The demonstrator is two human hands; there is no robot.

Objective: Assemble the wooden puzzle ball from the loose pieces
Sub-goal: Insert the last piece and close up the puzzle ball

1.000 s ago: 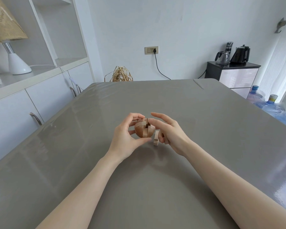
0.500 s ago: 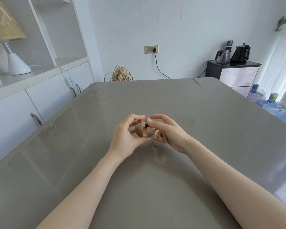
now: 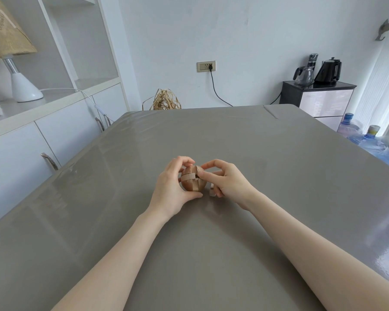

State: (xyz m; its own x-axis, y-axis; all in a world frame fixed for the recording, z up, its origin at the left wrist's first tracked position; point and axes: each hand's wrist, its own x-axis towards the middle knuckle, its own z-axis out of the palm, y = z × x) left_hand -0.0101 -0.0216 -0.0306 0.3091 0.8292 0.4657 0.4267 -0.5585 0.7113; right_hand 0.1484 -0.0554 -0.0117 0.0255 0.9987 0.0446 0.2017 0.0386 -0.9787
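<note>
Near the middle of the grey table (image 3: 279,176), the person's two bare hands meet around a wooden puzzle ball (image 3: 192,181), which sits low over the tabletop; whether it touches the surface cannot be told. The left hand (image 3: 170,187) cups the ball from its left side, thumb curled beneath and fingers arched over the top, so that the grasp is closed on the ball. The right hand (image 3: 226,181) pinches narrowly at the ball's upper right edge with thumb and forefinger. The lower fingers of this hand fold around a loose pale wooden piece (image 3: 212,192), which shows just right of the ball and apart from it. Seams between the interlocked pieces are visible on the ball's near face, along with a dark gap near the top. Both forearms extend from the lower edge of the view.

Beyond the table's far edge stands a bundle of dried straw (image 3: 165,100). A white cabinet (image 3: 54,131) at left carries a lamp (image 3: 20,84). At right, a dark side cabinet (image 3: 319,97) bears two kettles (image 3: 328,69), with water bottles (image 3: 364,135) beside it.
</note>
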